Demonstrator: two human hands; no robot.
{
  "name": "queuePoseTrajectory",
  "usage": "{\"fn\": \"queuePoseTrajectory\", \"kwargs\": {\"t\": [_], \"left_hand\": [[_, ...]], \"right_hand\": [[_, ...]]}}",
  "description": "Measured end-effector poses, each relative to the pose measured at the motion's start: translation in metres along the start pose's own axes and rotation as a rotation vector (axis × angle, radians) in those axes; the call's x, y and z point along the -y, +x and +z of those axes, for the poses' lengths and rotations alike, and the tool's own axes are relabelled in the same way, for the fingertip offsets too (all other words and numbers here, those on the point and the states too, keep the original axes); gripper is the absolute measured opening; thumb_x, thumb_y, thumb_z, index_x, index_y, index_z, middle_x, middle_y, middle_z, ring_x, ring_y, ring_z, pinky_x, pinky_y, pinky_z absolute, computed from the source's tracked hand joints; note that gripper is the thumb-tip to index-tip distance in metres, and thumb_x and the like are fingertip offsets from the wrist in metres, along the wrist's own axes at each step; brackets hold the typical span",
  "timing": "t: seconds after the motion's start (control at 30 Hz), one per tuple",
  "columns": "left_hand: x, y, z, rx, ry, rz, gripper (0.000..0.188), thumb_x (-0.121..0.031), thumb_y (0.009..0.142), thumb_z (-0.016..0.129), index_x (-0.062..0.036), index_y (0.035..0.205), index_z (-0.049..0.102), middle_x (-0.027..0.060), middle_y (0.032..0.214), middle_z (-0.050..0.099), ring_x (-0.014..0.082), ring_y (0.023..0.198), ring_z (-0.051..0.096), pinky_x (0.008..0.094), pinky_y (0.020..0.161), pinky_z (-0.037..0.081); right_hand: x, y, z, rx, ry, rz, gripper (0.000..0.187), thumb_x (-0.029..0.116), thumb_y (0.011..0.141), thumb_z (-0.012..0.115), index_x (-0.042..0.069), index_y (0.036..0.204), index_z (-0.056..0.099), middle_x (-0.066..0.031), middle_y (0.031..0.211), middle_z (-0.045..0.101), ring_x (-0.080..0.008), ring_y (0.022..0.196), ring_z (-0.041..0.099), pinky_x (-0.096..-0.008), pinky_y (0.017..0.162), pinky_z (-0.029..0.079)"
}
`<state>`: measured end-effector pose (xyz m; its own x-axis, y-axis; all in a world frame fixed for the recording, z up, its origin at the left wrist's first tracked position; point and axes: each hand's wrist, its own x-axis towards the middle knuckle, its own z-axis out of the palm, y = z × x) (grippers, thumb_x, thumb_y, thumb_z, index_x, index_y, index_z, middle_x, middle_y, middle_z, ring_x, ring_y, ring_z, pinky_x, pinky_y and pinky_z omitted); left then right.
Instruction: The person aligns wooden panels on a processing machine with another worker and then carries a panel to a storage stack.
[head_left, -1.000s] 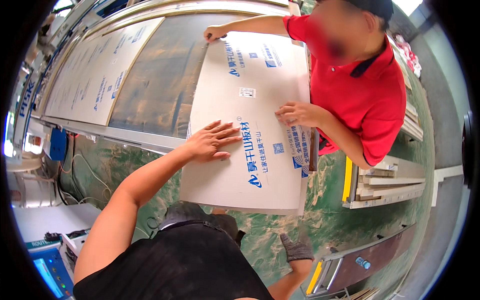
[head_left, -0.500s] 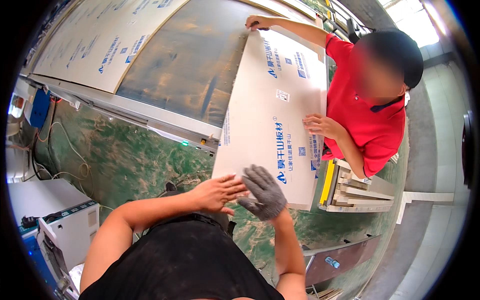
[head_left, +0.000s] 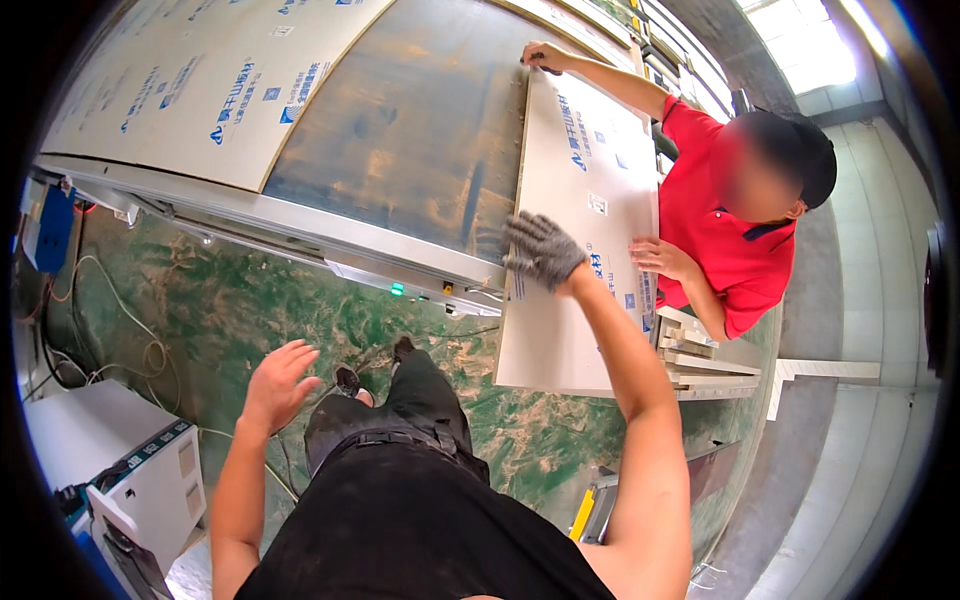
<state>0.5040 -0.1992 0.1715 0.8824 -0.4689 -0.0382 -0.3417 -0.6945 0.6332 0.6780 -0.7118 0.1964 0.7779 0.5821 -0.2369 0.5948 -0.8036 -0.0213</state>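
Dark tabletop (head_left: 400, 120) is exposed beside the overhanging white board (head_left: 548, 340). Across the board's left edge, the right hand (head_left: 545, 252) is spread; above green floor (head_left: 215, 280), the left hand (head_left: 278, 385) is held unclosed.

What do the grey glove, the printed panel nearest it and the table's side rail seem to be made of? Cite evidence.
Grey glove: probably knitted yarn, matte; its surface looks textured.
Printed panel: perhaps wooden board, smooth; it looks flat and stiff, core unclear.
Side rail: likely metal, satin; it looks silvery grey.
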Motion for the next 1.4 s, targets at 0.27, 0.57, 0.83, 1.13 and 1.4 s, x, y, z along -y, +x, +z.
{"fn": "queuePoseTrajectory", "kwargs": {"t": [0.27,0.57,0.83,1.13,1.4], "left_hand": [[0.048,-0.047,0.006,-0.061,-0.071,-0.612,0.052,-0.047,0.101,0.05,-0.0023,0.121,0.068,0.0187,0.121,0.068,0.0382,0.118,0.061,0.045,0.102,0.047],[0.043,0.007,-0.015,-0.125,-0.063,-0.752,0.052,-0.049,0.102,0.048,-0.0054,0.116,0.071,0.0168,0.117,0.071,0.0355,0.11,0.066,0.0428,0.094,0.051],[0.072,0.086,-0.066,-0.24,-0.057,-0.559,0.044,-0.041,0.102,0.053,-0.0022,0.105,0.072,0.0167,0.103,0.073,0.0354,0.098,0.069,0.0425,0.084,0.054],[0.114,0.181,-0.14,-0.493,-0.229,-0.293,0.038,-0.034,0.102,0.055,0.0001,0.099,0.073,0.0147,0.086,0.072,0.0289,0.081,0.071,0.0351,0.074,0.055],[0.212,0.259,-0.235,-0.395,-0.09,-0.06,0.025,-0.024,0.096,0.063,-0.0004,0.098,0.071,0.0147,0.094,0.073,0.0327,0.088,0.069,0.0389,0.081,0.055]], "right_hand": [[-0.142,0.14,-0.024,-0.002,-0.043,0.235,0.072,0.058,0.1,0.043,0.012,0.155,0.039,-0.0127,0.163,0.032,-0.0318,0.152,0.025,-0.0441,0.124,0.018],[-0.165,0.198,-0.006,-0.067,0.053,0.453,0.073,0.055,0.094,0.052,0.015,0.154,0.042,-0.0101,0.166,0.025,-0.0336,0.154,0.017,-0.0482,0.124,0.01],[-0.126,0.176,0.0,-0.2,0.095,0.358,0.068,0.052,0.09,0.059,0.013,0.145,0.054,-0.0089,0.158,0.041,-0.0327,0.153,0.021,-0.0499,0.125,0.009],[-0.07,0.141,-0.004,-0.119,0.077,0.436,0.071,0.056,0.088,0.06,0.013,0.144,0.055,-0.0103,0.158,0.041,-0.032,0.154,0.018,-0.0505,0.126,0.005],[-0.014,0.154,-0.027,-0.191,0.408,0.847,0.069,0.039,0.089,0.072,0.01,0.148,0.05,-0.0156,0.155,0.045,-0.0341,0.151,0.026,-0.0422,0.124,0.02]]}}
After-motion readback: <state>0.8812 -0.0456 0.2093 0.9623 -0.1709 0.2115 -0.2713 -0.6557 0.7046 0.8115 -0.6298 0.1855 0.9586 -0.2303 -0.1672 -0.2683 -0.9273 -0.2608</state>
